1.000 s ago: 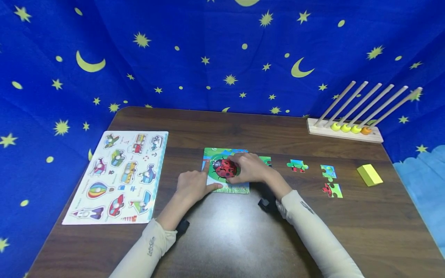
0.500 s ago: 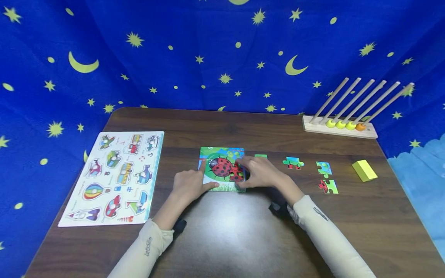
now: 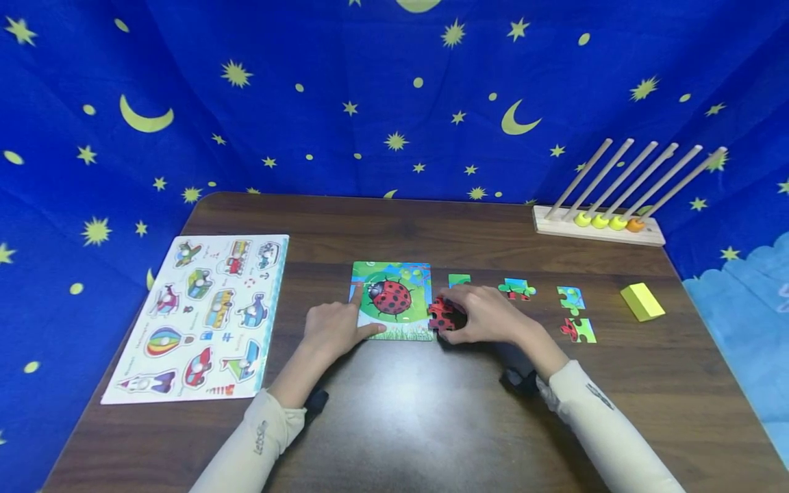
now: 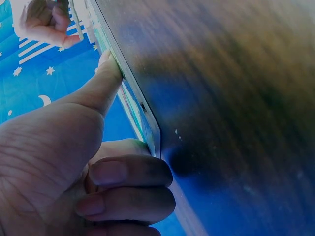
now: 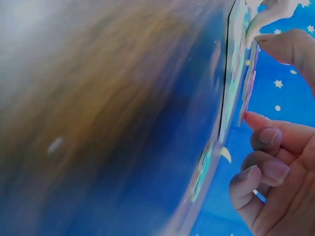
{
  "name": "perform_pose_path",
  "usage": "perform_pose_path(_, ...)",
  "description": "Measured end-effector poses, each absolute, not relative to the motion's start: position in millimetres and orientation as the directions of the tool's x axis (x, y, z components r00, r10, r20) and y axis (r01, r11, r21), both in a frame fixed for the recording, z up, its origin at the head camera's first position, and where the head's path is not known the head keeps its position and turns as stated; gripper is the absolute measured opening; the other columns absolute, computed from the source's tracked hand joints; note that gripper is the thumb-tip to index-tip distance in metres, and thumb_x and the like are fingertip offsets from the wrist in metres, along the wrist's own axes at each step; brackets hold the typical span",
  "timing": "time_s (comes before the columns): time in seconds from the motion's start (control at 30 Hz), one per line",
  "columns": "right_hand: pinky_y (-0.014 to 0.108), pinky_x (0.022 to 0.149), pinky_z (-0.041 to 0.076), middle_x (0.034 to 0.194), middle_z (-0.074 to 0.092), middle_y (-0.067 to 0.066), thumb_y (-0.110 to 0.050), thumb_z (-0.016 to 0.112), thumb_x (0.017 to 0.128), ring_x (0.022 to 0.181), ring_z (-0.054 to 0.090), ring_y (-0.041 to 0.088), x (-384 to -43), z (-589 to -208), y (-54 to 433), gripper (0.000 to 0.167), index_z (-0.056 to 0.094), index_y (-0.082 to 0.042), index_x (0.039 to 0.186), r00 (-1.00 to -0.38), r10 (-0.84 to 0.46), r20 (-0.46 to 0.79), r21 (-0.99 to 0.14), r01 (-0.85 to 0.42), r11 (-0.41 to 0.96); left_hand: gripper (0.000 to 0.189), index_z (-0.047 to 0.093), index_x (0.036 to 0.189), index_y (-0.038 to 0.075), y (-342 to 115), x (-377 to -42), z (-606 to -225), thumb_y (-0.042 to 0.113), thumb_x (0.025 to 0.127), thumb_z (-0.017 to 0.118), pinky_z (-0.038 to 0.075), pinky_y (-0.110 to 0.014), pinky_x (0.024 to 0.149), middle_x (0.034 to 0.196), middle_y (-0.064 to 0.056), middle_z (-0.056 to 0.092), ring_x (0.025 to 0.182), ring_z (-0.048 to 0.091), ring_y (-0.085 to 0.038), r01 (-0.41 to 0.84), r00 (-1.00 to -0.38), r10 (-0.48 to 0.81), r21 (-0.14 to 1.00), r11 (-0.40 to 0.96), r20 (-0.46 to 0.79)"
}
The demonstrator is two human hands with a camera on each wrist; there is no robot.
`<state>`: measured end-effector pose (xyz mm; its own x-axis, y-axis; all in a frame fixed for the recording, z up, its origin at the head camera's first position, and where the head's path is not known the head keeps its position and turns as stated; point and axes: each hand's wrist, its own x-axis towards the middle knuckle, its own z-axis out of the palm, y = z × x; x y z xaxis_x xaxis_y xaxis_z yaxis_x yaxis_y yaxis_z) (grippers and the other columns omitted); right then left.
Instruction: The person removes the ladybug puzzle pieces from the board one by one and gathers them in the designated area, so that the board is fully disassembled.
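Note:
The ladybug puzzle board (image 3: 415, 274) lies flat in the middle of the table, showing a ladybug picture in its frame. My left hand (image 3: 333, 329) rests at its lower left corner, index finger along the left side and thumb on the bottom edge. In the left wrist view that thumb (image 4: 106, 73) lies straight on the board, with the other fingers folded beneath. Just past the board's right edge, my right hand (image 3: 490, 315) pinches a red, black-spotted jigsaw piece (image 3: 440, 313) between thumb and fingertips. The right wrist view shows the piece (image 5: 249, 86) edge-on, raised above the table.
Several loose jigsaw pieces (image 3: 570, 297) lie to the right, one green piece (image 3: 459, 279) just behind my right hand. Farther right sit a yellow block (image 3: 642, 302) and, at the back, a wooden peg stand (image 3: 555, 222) with beads. A vehicle peg puzzle (image 3: 203, 308) lies on the left.
My right hand has lifted the red spotted piece off the ladybug picture and moved it right, past the board's edge. My left hand stays at the board's corner.

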<state>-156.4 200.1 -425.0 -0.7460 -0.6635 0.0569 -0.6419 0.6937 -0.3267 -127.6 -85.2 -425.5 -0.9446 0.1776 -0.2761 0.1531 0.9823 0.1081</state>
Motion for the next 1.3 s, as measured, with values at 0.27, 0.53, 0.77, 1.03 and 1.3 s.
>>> perform_pose_path(0.27,0.040,0.076,0.054,0.121,0.069,0.013,-0.045,0.082,0.073,0.092,0.065,0.019,-148.2,-424.0,222.5,0.072,0.064,-0.005,0.131,-0.787,-0.617,0.008,-0.328,-0.585,0.742,0.101,0.024,0.158,0.012,-85.1,-127.7,-425.4,0.076,0.085,0.055,0.022,-0.029,0.046,0.049,0.003,0.033,0.048,0.026,-0.012,0.158,-0.944,0.184,0.113,0.981,-0.275)
perform_pose_path(0.53,0.038,0.074,0.052,0.117,0.069,0.010,-0.047,0.082,0.072,0.093,0.063,0.019,-141.8,-425.9,247.1,0.073,0.063,-0.011,0.133,-0.817,-0.577,0.011,-0.320,-0.550,0.772,0.100,0.027,0.157,0.011,-85.3,-127.0,-424.7,0.074,0.086,0.055,0.021,-0.029,0.046,0.049,0.003,0.034,0.048,0.027,-0.012,0.162,-0.943,0.190,0.120,0.979,-0.272)
perform_pose_path(0.77,0.047,0.081,0.054,0.122,0.068,0.015,-0.045,0.082,0.072,0.108,0.065,0.028,-136.7,-427.8,267.2,0.071,0.064,-0.008,0.131,-0.824,-0.566,0.029,-0.301,-0.547,0.781,0.100,0.026,0.157,0.011,-85.4,-127.0,-423.9,0.074,0.086,0.054,0.022,-0.029,0.047,0.050,0.003,0.035,0.049,0.027,-0.012,0.166,-0.943,0.192,0.115,0.979,-0.274)
perform_pose_path(1.03,0.048,0.080,0.055,0.122,0.068,0.016,-0.042,0.084,0.072,0.105,0.068,0.031,-131.0,-429.6,290.4,0.070,0.065,-0.005,0.129,-0.840,-0.542,0.026,-0.302,-0.524,0.797,0.100,0.025,0.158,0.011,-85.2,-127.4,-423.4,0.074,0.086,0.055,0.023,-0.029,0.047,0.050,0.002,0.035,0.049,0.027,-0.012,0.162,-0.942,0.189,0.118,0.980,-0.279)
perform_pose_path(1.3,0.050,0.082,0.055,0.122,0.067,0.019,-0.041,0.084,0.072,0.107,0.067,0.034,-126.4,-433.6,311.6,0.069,0.066,-0.004,0.127,-0.854,-0.520,0.018,-0.284,-0.503,0.816,0.100,0.025,0.158,0.010,-85.1,-127.4,-424.4,0.074,0.086,0.055,0.023,-0.029,0.046,0.049,0.003,0.033,0.048,0.027,-0.012,0.162,-0.944,0.189,0.119,0.980,-0.271)
